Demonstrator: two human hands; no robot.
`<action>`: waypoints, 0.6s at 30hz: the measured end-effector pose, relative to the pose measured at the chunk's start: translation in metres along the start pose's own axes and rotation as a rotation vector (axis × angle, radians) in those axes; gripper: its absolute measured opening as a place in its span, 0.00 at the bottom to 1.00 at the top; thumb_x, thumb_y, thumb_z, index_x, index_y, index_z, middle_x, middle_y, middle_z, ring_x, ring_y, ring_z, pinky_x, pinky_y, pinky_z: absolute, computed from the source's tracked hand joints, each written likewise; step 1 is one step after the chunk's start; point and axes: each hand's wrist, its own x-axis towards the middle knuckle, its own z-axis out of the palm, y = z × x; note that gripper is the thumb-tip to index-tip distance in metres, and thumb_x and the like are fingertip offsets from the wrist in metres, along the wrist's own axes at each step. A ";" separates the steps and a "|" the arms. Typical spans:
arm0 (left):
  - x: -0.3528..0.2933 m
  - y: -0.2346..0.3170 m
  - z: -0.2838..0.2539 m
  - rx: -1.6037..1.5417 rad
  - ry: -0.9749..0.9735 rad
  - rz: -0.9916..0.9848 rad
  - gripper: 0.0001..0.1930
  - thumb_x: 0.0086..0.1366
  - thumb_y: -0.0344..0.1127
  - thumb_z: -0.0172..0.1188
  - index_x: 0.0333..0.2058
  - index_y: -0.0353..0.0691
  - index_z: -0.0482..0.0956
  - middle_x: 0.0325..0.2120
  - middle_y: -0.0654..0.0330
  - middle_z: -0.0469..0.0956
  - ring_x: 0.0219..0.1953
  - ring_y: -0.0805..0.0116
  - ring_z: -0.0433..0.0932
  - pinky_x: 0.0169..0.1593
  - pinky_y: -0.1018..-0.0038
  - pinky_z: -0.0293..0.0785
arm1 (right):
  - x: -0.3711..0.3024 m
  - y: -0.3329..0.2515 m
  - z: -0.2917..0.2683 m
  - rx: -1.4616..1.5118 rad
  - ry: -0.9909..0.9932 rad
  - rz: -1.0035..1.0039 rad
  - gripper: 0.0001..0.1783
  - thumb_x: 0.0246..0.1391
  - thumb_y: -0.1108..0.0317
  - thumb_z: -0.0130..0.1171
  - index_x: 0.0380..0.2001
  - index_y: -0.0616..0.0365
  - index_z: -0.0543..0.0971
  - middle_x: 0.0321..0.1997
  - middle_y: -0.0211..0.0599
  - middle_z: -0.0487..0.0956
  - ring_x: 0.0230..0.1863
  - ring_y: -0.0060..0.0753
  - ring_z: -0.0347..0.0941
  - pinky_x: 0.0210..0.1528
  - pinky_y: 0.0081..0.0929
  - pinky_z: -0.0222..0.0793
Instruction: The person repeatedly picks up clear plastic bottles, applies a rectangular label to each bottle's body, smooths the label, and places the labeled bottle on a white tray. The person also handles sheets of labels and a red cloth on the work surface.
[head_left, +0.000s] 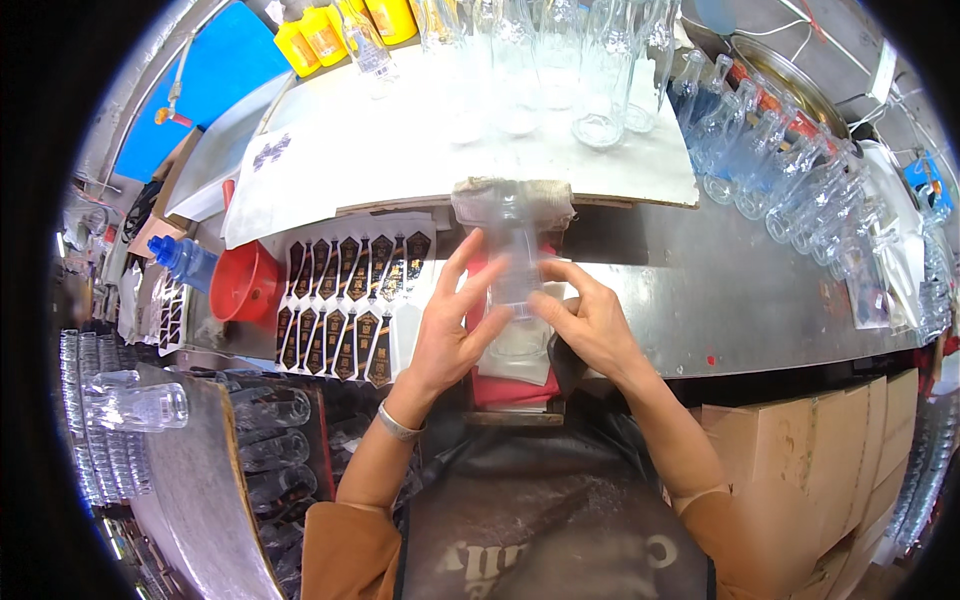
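A clear glass bottle lies on a padded rest in front of me, its neck on a folded whitish cloth and its base toward me. Motion smears its outline. My left hand is on the bottle's left side, fingers spread and the fingertips and thumb against the glass. From the right, my right hand presses thumb and forefinger on it. Red cloth shows under the bottle. To the left lies a sheet of black and gold labels, nearest to my left hand.
Several upright glass bottles stand on a white board at the back; more bottles lean in rows at right. A red bowl and a blue-capped plastic bottle are at left. Cardboard boxes fill the lower right.
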 end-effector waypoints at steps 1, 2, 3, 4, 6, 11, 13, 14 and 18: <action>0.001 -0.001 0.001 0.008 -0.018 0.014 0.28 0.63 0.34 0.65 0.63 0.41 0.74 0.70 0.46 0.60 0.71 0.50 0.60 0.71 0.59 0.58 | 0.000 0.002 0.001 -0.019 -0.002 -0.009 0.30 0.62 0.59 0.63 0.61 0.69 0.71 0.56 0.42 0.77 0.36 0.19 0.78 0.41 0.21 0.73; 0.002 -0.002 0.000 0.012 -0.029 0.015 0.29 0.63 0.35 0.67 0.63 0.42 0.74 0.70 0.46 0.59 0.72 0.49 0.59 0.71 0.59 0.58 | -0.001 0.001 0.001 -0.018 -0.006 -0.008 0.31 0.62 0.60 0.64 0.61 0.69 0.71 0.57 0.43 0.77 0.36 0.20 0.78 0.40 0.21 0.73; 0.003 -0.002 -0.001 0.019 -0.036 0.021 0.29 0.63 0.35 0.67 0.63 0.43 0.74 0.70 0.46 0.59 0.72 0.49 0.59 0.71 0.58 0.58 | -0.001 0.001 0.001 -0.016 -0.009 -0.006 0.32 0.62 0.60 0.64 0.62 0.69 0.70 0.57 0.43 0.77 0.36 0.20 0.79 0.40 0.21 0.74; 0.004 -0.001 -0.002 0.027 -0.042 0.026 0.29 0.63 0.35 0.67 0.63 0.43 0.74 0.70 0.46 0.59 0.72 0.49 0.59 0.71 0.58 0.58 | -0.002 0.001 0.001 -0.014 -0.013 -0.005 0.32 0.61 0.61 0.64 0.62 0.70 0.70 0.58 0.44 0.76 0.37 0.21 0.79 0.40 0.21 0.74; 0.005 -0.002 -0.002 0.026 -0.052 0.038 0.29 0.63 0.35 0.67 0.63 0.44 0.74 0.70 0.46 0.59 0.71 0.49 0.59 0.71 0.58 0.58 | -0.002 0.002 0.000 -0.029 -0.010 -0.005 0.32 0.62 0.61 0.64 0.63 0.70 0.69 0.57 0.44 0.76 0.37 0.21 0.79 0.41 0.21 0.74; 0.003 -0.005 0.001 -0.037 -0.050 0.016 0.28 0.63 0.33 0.67 0.63 0.44 0.74 0.70 0.46 0.58 0.71 0.49 0.60 0.70 0.59 0.61 | -0.002 0.002 -0.001 -0.009 -0.027 0.008 0.33 0.62 0.61 0.64 0.63 0.70 0.69 0.57 0.45 0.76 0.38 0.21 0.79 0.42 0.21 0.74; 0.002 -0.005 0.002 -0.044 -0.045 0.013 0.28 0.63 0.33 0.67 0.63 0.44 0.74 0.70 0.46 0.58 0.71 0.50 0.60 0.70 0.59 0.61 | -0.002 0.000 -0.002 0.012 -0.039 0.021 0.33 0.62 0.60 0.65 0.63 0.71 0.69 0.57 0.44 0.76 0.39 0.22 0.80 0.42 0.21 0.74; 0.002 -0.005 0.002 -0.046 -0.045 0.012 0.28 0.63 0.33 0.67 0.63 0.44 0.74 0.70 0.46 0.58 0.71 0.50 0.60 0.70 0.59 0.62 | -0.001 0.001 -0.002 0.022 -0.038 0.021 0.33 0.62 0.61 0.64 0.63 0.71 0.69 0.57 0.44 0.76 0.39 0.22 0.80 0.42 0.21 0.74; 0.002 -0.002 0.002 -0.043 -0.041 0.009 0.28 0.64 0.34 0.67 0.63 0.44 0.74 0.70 0.47 0.58 0.71 0.50 0.60 0.70 0.59 0.61 | -0.001 0.001 -0.001 0.062 -0.036 0.014 0.32 0.62 0.62 0.64 0.63 0.70 0.69 0.57 0.44 0.76 0.40 0.22 0.80 0.43 0.21 0.74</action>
